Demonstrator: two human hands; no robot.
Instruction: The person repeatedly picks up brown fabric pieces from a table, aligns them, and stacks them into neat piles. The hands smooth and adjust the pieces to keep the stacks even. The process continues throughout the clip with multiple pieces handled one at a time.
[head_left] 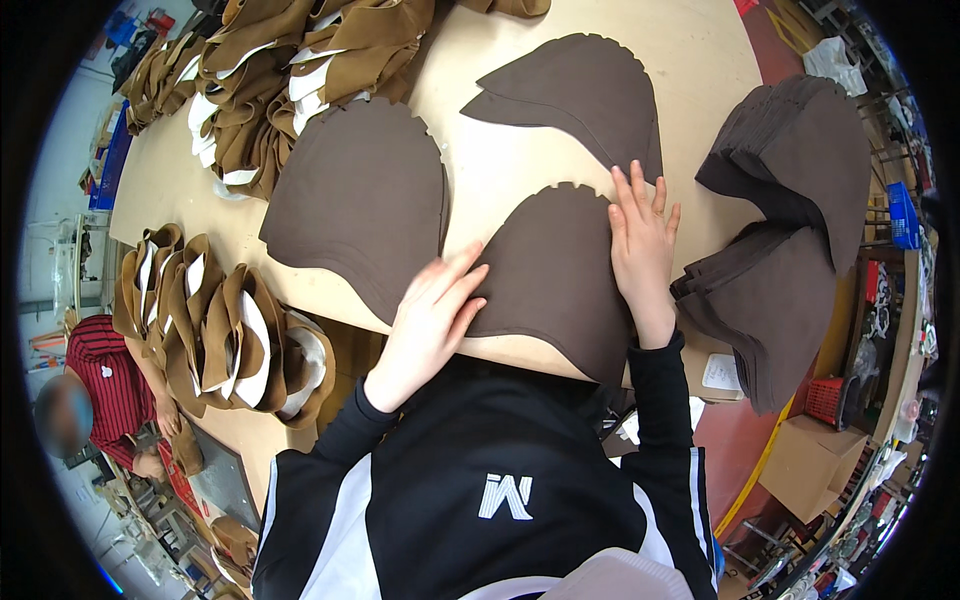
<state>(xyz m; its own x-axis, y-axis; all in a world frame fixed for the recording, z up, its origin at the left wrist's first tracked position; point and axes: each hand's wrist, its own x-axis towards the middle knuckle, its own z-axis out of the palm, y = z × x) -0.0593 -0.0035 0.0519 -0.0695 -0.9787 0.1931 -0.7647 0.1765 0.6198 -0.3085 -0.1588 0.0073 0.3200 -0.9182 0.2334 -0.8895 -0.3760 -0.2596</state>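
Workshop setting, wide tan bench (700, 40) under everything, red floor beyond its far-right edge. Left hand (430, 315) spread flat, fingers straight, pressing on the near-left edge of a dark brown fabric piece (555, 275); gripping nothing. Right hand (640, 245) also flat and open, palm down on the same piece's right edge, fingertips (635, 185) reaching past its notched top toward a second brown piece (590, 95) lying just beyond. Both black sleeves entering from below.

Left of the left hand, touching distance away: a larger dark brown stack of cut panels (365, 200), rounded top notched. Right of the right hand, near but apart: a tall pile of dark brown panels (790, 210) draped over the bench edge. Farther left and beyond the left hand: bundles of tan and white folded pieces (225, 330), more of them (280, 70) at the bench's far end. Low at the far left, well apart: a person in a red striped shirt (105, 385).
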